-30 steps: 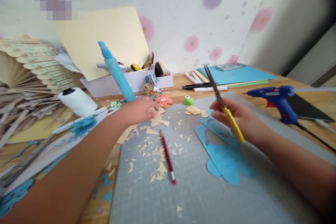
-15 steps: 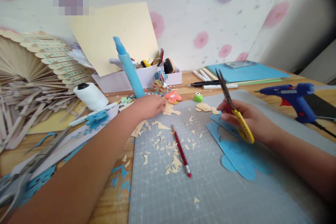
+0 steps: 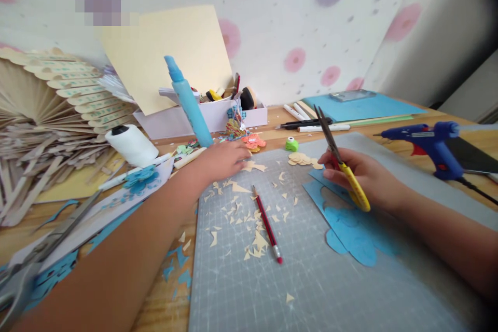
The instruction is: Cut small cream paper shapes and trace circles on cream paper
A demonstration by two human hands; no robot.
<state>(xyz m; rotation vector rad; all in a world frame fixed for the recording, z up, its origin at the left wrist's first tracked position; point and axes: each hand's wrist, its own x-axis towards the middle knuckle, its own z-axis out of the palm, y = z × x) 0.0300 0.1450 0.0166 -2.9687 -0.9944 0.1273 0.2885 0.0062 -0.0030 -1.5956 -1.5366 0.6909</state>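
My left hand (image 3: 221,160) reaches forward to the far edge of the grey cutting mat (image 3: 311,280), fingers closed on a cream paper scrap (image 3: 249,167) beside small orange paper flowers (image 3: 252,141). My right hand (image 3: 361,176) grips yellow-handled scissors (image 3: 340,161), blades together and pointing up and away. Under that hand lies a blue paper flower cut-out (image 3: 354,228). A red pencil (image 3: 266,223) lies on the mat among several cream paper snippets (image 3: 237,212). A small pile of cream paper circles (image 3: 301,158) sits just left of the right hand.
A blue glue bottle (image 3: 189,101) leans by a white box (image 3: 218,114) of supplies. A white thread spool (image 3: 132,145), wooden stick fans (image 3: 42,114), a green punch (image 3: 291,143), pens (image 3: 307,125), blue sheets (image 3: 361,106) and a blue glue gun (image 3: 428,140) surround the mat. Metal scissors (image 3: 35,254) lie left.
The view has shifted slightly. My left hand slid a little right along the mat's far edge onto the cream scrap. The right hand with the scissors has barely moved.
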